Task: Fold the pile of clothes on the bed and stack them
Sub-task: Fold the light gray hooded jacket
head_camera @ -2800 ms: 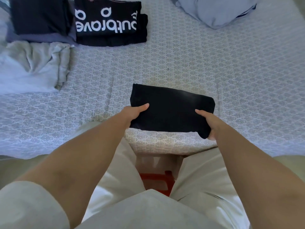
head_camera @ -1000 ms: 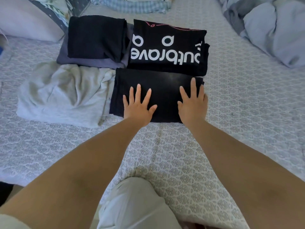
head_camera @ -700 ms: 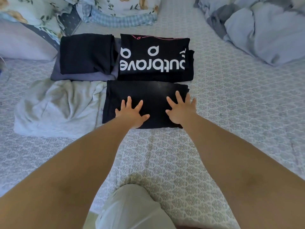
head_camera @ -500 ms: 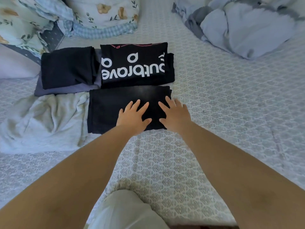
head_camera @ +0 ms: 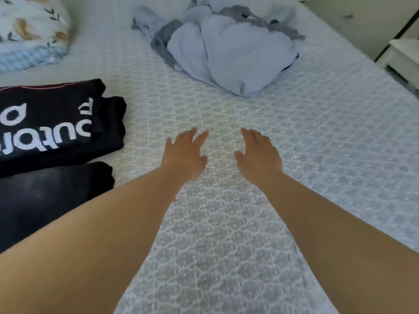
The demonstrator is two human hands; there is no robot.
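My left hand (head_camera: pixel 184 155) and my right hand (head_camera: pixel 258 154) hover side by side over the bare patterned bedsheet (head_camera: pixel 226 211), fingers relaxed and holding nothing. At the left lies a folded plain black garment (head_camera: pixel 49 191), partly hidden by my left forearm. Just behind it sits a folded black shirt with white lettering (head_camera: pixel 54 123). A crumpled pile of pale blue and grey clothes (head_camera: pixel 226 48) lies farther back on the bed, beyond both hands.
A floral pillow with a blue checked edge (head_camera: pixel 29 35) sits at the back left. The bed's right edge runs diagonally, with white furniture (head_camera: pixel 401 57) and a wall beyond it.
Both hands have lifted off the folded black garment and moved right over open sheet. The view has swung right, bringing the pale blue pile closer to centre.
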